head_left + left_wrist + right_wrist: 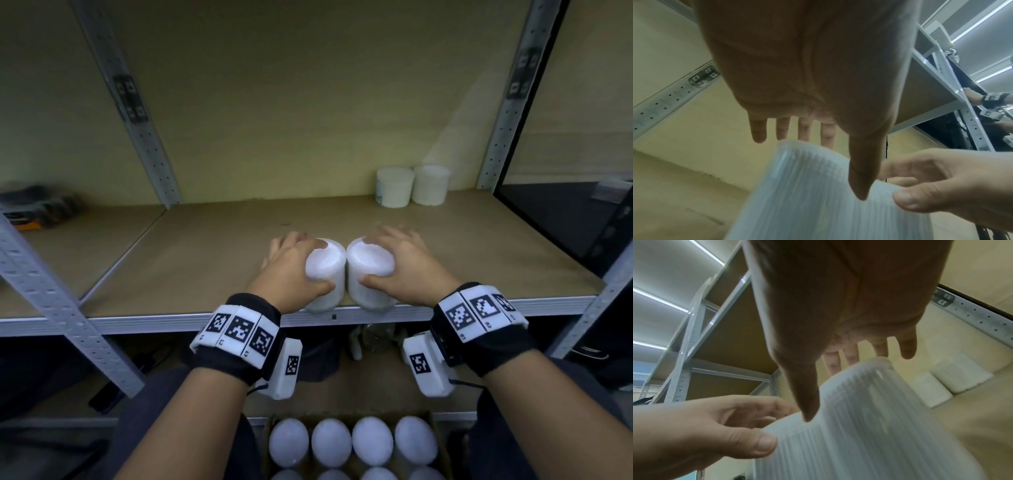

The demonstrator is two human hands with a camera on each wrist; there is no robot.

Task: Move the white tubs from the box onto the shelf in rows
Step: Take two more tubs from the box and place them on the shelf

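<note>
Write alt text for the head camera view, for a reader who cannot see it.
Two hands each grip a white tub from above at the front edge of a shelf: the left hand holds the left tub, the right hand the right tub, side by side. Two more tubs stand at the shelf's back right, and a box of tubs sits below.

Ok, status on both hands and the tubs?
Left hand grips left tub; right hand grips right tub. Both at shelf front edge, side by side. Two tubs stand back right. Path clear.
</note>
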